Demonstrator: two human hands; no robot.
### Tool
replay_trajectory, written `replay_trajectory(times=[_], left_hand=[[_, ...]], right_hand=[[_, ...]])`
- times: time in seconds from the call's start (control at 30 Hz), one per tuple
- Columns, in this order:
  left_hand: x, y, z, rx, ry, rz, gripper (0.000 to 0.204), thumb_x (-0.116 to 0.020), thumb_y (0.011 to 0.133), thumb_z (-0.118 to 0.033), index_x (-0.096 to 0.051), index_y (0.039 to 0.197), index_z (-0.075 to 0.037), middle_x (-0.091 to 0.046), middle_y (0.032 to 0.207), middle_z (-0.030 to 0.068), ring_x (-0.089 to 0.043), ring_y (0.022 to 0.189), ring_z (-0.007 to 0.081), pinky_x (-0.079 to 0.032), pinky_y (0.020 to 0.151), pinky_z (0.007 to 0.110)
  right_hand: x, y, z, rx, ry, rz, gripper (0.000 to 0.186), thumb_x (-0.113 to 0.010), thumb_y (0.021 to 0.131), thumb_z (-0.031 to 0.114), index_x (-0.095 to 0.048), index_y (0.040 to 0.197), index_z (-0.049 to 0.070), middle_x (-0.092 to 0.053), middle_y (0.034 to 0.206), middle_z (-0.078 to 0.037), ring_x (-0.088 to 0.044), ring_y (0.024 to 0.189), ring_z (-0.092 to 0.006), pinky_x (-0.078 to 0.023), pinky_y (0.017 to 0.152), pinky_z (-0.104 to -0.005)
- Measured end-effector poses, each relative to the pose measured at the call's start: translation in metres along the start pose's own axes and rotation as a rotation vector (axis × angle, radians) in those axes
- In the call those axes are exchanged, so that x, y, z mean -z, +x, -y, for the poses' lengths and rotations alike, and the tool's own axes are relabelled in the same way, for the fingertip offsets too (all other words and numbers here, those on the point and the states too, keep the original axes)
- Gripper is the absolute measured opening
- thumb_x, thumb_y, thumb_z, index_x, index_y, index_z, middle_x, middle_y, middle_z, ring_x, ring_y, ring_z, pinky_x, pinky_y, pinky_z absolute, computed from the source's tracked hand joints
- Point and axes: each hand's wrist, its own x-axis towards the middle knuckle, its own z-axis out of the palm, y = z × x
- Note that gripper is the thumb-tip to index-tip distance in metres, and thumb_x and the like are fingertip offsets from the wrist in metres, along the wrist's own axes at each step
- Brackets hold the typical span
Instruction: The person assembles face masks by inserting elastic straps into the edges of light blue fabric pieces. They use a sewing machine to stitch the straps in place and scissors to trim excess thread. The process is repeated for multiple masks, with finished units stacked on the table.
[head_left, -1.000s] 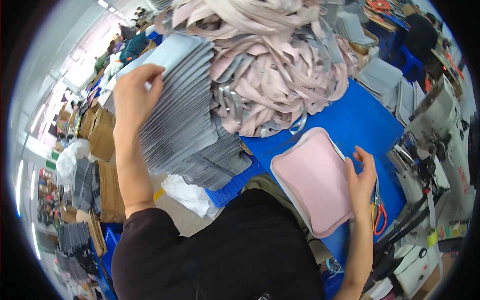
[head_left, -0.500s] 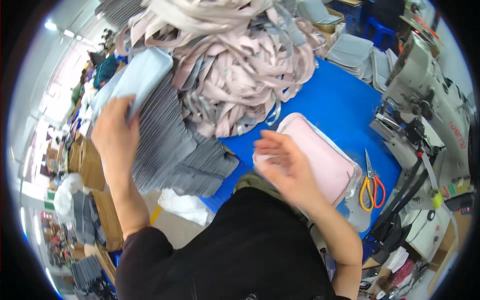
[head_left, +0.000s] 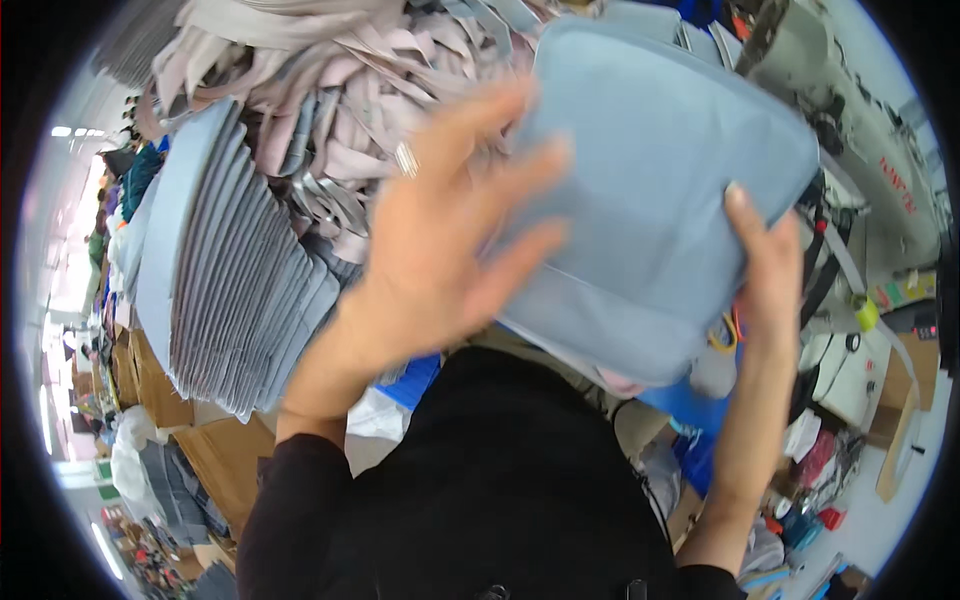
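A grey-blue rounded rectangular panel (head_left: 650,150) fills the upper right of the work area, gripped at its right side by my right hand (head_left: 760,245), thumb on top. My left hand (head_left: 450,230), blurred, is spread open at the panel's left edge; whether it touches is unclear. A similar piece shows beneath it, and a sliver of pink panel (head_left: 622,384) peeks from under the lower edge. To the left leans a thick stack of grey panels (head_left: 220,270). Scissor handles (head_left: 722,335) are partly hidden behind the panel.
A heap of pink and grey strips (head_left: 340,70) is at the back. A sewing machine (head_left: 870,200) stands at the right. Cardboard boxes (head_left: 215,465) lie left; a blue work surface (head_left: 680,405) shows below the panel.
A grey-blue panel has moved from the left stack rightward over the pink panel. My left hand has moved right and spread open; my right hand has risen and now grips the panel.
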Motion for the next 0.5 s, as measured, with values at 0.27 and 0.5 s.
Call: replay_trajectory(times=[0.27, 0.5], left_hand=[[-0.084, 0.040, 0.061, 0.211, -0.613, 0.783, 0.020, -0.076, 0.092, -0.014, -0.075, 0.105, 0.000, -0.074, 0.095, 0.0069, -0.063, 0.084, 0.0122, -0.052, 0.075, 0.031], [-0.101, -0.037, 0.104, 0.696, -0.747, 0.864, 0.025, -0.074, 0.097, -0.023, -0.076, 0.092, 0.001, -0.065, 0.070, -0.0024, -0.052, 0.064, 0.0054, -0.041, 0.055, 0.027]], right_hand=[[-0.014, 0.027, -0.033, -0.083, -0.521, 0.906, 0.027, -0.077, 0.094, 0.024, -0.073, 0.103, -0.001, -0.071, 0.083, -0.002, -0.060, 0.076, -0.0106, -0.050, 0.069, -0.0329], [0.011, 0.027, -0.105, -0.312, -0.455, 0.880, 0.042, -0.068, 0.103, 0.038, -0.067, 0.085, 0.000, -0.046, 0.065, 0.004, -0.041, 0.065, -0.0074, -0.035, 0.056, -0.0320]])
